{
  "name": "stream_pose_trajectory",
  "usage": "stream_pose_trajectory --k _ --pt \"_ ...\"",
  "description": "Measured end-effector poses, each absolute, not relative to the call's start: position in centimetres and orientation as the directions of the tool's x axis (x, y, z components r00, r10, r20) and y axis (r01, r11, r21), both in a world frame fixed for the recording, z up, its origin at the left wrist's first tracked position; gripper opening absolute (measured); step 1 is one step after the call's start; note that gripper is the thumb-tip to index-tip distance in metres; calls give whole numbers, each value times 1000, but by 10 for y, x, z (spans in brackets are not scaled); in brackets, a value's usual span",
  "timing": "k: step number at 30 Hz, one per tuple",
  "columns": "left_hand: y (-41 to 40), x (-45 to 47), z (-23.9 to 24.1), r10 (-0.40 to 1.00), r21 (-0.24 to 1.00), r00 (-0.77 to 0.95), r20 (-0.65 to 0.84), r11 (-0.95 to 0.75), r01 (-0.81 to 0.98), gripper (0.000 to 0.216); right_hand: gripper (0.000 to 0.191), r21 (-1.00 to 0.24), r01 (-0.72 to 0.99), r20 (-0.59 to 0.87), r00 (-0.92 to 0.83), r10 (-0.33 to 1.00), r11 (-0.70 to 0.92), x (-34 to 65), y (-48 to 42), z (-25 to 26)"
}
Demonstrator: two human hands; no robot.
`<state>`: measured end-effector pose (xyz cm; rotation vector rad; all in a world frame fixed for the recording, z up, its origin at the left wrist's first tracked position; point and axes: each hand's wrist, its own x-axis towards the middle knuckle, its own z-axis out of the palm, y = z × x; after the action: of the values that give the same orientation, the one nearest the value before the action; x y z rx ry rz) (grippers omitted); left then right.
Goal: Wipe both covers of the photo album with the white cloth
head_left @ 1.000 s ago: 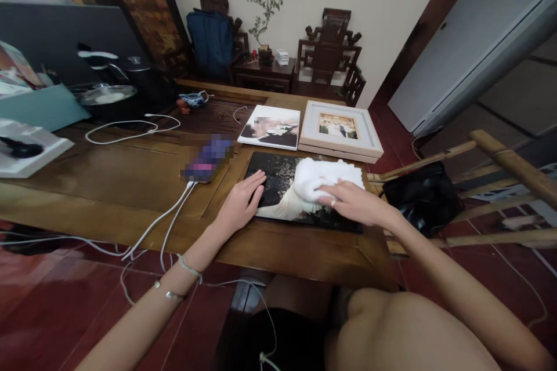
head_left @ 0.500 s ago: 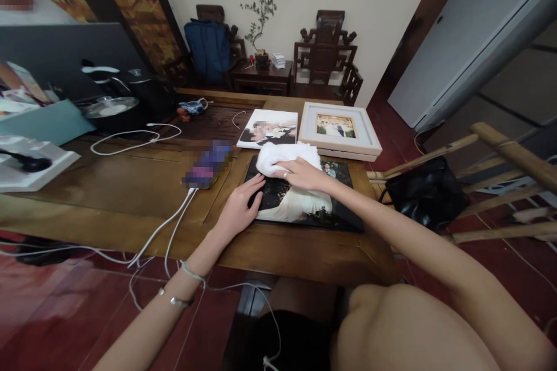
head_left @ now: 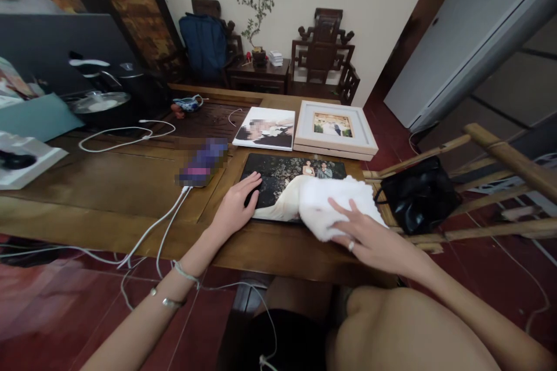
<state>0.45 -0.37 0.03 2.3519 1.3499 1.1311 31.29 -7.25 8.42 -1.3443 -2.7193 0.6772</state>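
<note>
A large dark photo panel (head_left: 278, 177) with a picture of a couple lies flat near the table's front edge. My left hand (head_left: 237, 203) rests on its left edge, fingers stretched out and lying flat. Over the panel's right front corner, my right hand (head_left: 365, 237) grips a white cloth (head_left: 335, 203), its fingers pressed into the fabric. That corner is hidden under the cloth, which hangs slightly past the edge. Behind the panel lie a white-edged photo panel (head_left: 265, 127) and a pale wooden picture frame (head_left: 335, 127) with a smaller photo inside.
Left of the panel, a phone (head_left: 202, 163) lies on the wooden table (head_left: 130, 179) with white cables attached. A pot with a glass lid (head_left: 102, 105) and a monitor (head_left: 39, 40) stand farther left. A bamboo chair (head_left: 505, 151) holding a black bag (head_left: 420, 197) is at the right.
My right hand has moved the white cloth from the panel's back middle to its right front corner, uncovering the couple in the picture. My left hand stays at the left edge.
</note>
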Motion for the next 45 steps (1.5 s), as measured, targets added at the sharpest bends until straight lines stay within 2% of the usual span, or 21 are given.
stream_pose_trajectory --k 3,5,10,13,16,18,22,25,28,31,34,40,42,45 --pt "-3 4 0 805 512 287 519 -562 649 34 33 -491 694 -242 -689 683 526 302 -84 100" --pt "-3 4 0 807 516 285 517 -559 649 34 34 -503 694 -245 -686 685 515 296 -72 103" --pt "-3 3 0 810 520 287 511 -557 648 34 37 -402 705 -103 -668 737 584 279 2 85" --pt "-4 3 1 813 525 286 506 -554 647 34 40 -301 751 -1 -616 788 587 264 37 68" --pt "-4 3 1 813 525 287 507 -555 645 34 38 -225 782 59 -585 809 581 248 40 58" --pt "-4 3 1 812 523 289 508 -557 645 34 36 -222 765 62 -608 792 605 242 24 56" --pt "-4 3 1 813 519 289 505 -554 651 34 35 -289 678 20 -702 712 676 238 -30 64" --pt "-4 4 1 817 520 293 496 -550 653 34 35 -389 596 -102 -786 610 703 242 -60 82" --pt "-4 4 2 818 523 292 495 -549 652 35 33 -501 538 -202 -834 513 677 248 -61 97" --pt "-4 4 2 816 522 294 498 -553 650 35 32 -546 516 -182 -842 508 660 254 -36 100" --pt "-4 3 2 812 520 295 504 -558 646 35 32 -487 564 -100 -794 599 667 253 1 90" --pt "-6 3 6 826 555 268 496 -539 634 40 39 -217 772 32 -606 795 597 218 48 64" --pt "-8 2 8 824 582 238 514 -538 609 43 39 -159 775 69 -610 790 612 202 47 59" --pt "-9 0 6 820 653 164 549 -543 528 49 36 -127 686 68 -715 696 717 186 32 57"
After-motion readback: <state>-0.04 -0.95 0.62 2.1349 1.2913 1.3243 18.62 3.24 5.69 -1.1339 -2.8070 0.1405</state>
